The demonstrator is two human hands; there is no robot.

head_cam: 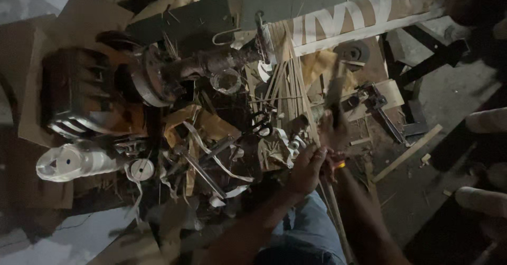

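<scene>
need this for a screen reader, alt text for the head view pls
Seen from above in dim light, the left hand and right hand hold thin bamboo strips over a cluttered floor, beside black scissors, a rusty motor and a white tape spool.

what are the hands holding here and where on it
Both hands grip thin bamboo strips. The left hand pinches them near their lower end; the right hand, blurred, is closed beside it, apparently on the same strips, though its exact hold cannot be told.
</scene>
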